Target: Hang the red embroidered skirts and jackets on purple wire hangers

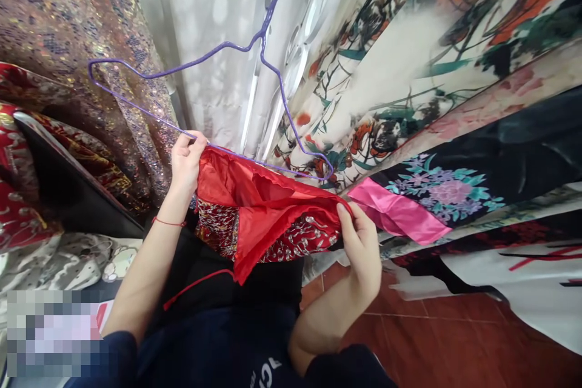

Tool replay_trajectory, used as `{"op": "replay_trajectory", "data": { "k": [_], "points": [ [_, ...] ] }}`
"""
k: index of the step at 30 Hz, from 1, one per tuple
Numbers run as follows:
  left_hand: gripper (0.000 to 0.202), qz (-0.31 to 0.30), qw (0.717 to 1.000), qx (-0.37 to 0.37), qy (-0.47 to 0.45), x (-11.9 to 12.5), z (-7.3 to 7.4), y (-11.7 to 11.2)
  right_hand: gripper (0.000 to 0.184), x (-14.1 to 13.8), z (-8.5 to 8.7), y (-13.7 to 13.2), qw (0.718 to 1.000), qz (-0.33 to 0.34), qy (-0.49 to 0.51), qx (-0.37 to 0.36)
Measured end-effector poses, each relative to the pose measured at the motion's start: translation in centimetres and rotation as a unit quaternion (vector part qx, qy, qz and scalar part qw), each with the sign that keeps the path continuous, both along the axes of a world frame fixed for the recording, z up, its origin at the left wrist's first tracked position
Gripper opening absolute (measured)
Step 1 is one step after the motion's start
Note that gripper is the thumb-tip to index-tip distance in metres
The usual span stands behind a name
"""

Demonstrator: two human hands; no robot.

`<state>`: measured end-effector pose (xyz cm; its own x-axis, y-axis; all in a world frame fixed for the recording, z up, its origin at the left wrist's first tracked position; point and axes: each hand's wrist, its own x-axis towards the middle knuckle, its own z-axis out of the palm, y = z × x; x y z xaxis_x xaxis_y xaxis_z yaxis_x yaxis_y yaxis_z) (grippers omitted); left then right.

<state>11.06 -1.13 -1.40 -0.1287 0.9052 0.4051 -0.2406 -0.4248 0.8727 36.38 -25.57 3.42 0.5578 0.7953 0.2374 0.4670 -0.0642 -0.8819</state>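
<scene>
- left hand (185, 160), left of centre: fingers pinched on one top edge of red garment (254, 206), right at purple wire hanger (213, 103)'s lower bar
- right hand (361, 248), lower centre-right: thumb and fingers clamped on garment's other edge
- garment mid-frame, stretched between hands, red lining showing, patterned outside below
- hanger tilted, upper centre, hook toward top
- pink satin band (398, 212) right of garment; sequin fabric (73, 24) upper left; red floor tiles (454, 339) lower right

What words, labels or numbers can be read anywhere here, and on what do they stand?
White letters on the person's dark top: cut off by the bottom edge, not readable.
The pixelated patch, lower left: nothing readable.
No writing on the red garment, purple hanger or hanging fabrics: patterns only.
</scene>
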Motion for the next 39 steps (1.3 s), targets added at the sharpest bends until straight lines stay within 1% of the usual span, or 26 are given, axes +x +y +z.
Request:
{"op": "replay_trajectory", "data": {
  "k": [2,5,9,13,16,18,22,24,26,28,29,30,31,32,33,34,35,36,38,39],
  "points": [
    [0.058,-0.004,1.000,-0.001,0.006,-0.2,-0.1,-0.1,0.034,0.3,-0.3,0.6,1.000,-0.020,0.004,0.002],
    [0.058,-0.006,1.000,-0.004,0.008,-0.6,-0.1,-0.3,0.039,0.8,-0.9,1.9,0.997,-0.077,0.012,0.013],
    [0.059,-0.013,1.000,0.006,0.004,-1.0,0.1,-0.5,0.039,1.0,-0.9,3.4,0.996,-0.084,0.009,0.032],
    [0.056,-0.009,1.000,0.022,0.004,-1.3,0.1,-0.4,0.039,0.8,-0.3,4.4,0.995,-0.085,0.002,0.053],
    [0.054,-0.006,0.999,0.024,0.021,-1.5,0.0,-0.4,0.038,0.4,0.5,5.0,0.996,-0.077,-0.002,0.053],
    [0.054,-0.005,0.999,0.019,0.029,-1.5,-0.1,-0.6,0.038,0.2,1.0,5.4,0.995,-0.079,-0.017,0.059],
    [0.056,-0.017,0.999,0.009,0.034,-1.4,0.1,-1.0,0.039,0.2,2.3,6.4,0.989,-0.085,-0.066,0.102],
    [0.056,-0.037,0.999,0.006,0.037,-1.4,0.3,-1.4,0.040,0.1,3.4,7.1,0.983,-0.096,-0.097,0.124],
    [0.055,-0.059,0.997,0.005,0.039,-1.3,0.3,-1.7,0.041,-0.4,5.3,7.8,0.972,-0.099,-0.128,0.171],
    [0.052,-0.080,0.996,0.008,0.043,-0.7,0.1,-2.1,0.040,-1.7,8.0,8.3,0.953,-0.078,-0.136,0.259],
    [0.050,-0.090,0.995,0.012,0.047,-0.3,0.0,-2.4,0.038,-2.5,9.5,8.4,0.938,-0.064,-0.127,0.315],
    [0.049,-0.100,0.994,0.016,0.049,0.3,-0.2,-2.6,0.035,-3.4,11.1,8.3,0.928,-0.048,-0.121,0.350],
    [0.049,-0.109,0.993,0.019,0.049,0.9,-0.3,-2.8,0.033,-4.3,12.5,8.1,0.919,-0.050,-0.127,0.371],
    [0.049,-0.117,0.992,0.020,0.047,1.5,-0.4,-3.0,0.034,-5.0,13.6,7.8,0.914,-0.057,-0.138,0.377],
    [0.050,-0.120,0.992,0.020,0.040,2.1,-0.5,-3.2,0.035,-5.5,14.2,7.4,0.912,-0.071,-0.150,0.374],
    [0.050,-0.122,0.992,0.020,0.031,2.6,-0.5,-3.2,0.037,-5.6,14.4,7.1,0.910,-0.080,-0.165,0.372],
    [0.050,-0.123,0.992,0.020,0.023,2.9,-0.5,-3.3,0.039,-5.5,14.0,6.8,0.909,-0.078,-0.178,0.370],
    [0.049,-0.128,0.991,0.018,0.017,3.2,-0.4,-3.2,0.041,-5.0,13.2,6.6,0.908,-0.066,-0.189,0.367],
    [0.049,-0.144,0.989,0.016,0.009,3.3,-0.3,-3.0,0.044,-3.5,10.5,6.6,0.912,-0.005,-0.207,0.354],
    [0.048,-0.153,0.988,0.012,0.003,3.2,-0.2,-2.9,0.045,-2.6,9.0,6.6,0.920,0.028,-0.209,0.331]
  ]
}}
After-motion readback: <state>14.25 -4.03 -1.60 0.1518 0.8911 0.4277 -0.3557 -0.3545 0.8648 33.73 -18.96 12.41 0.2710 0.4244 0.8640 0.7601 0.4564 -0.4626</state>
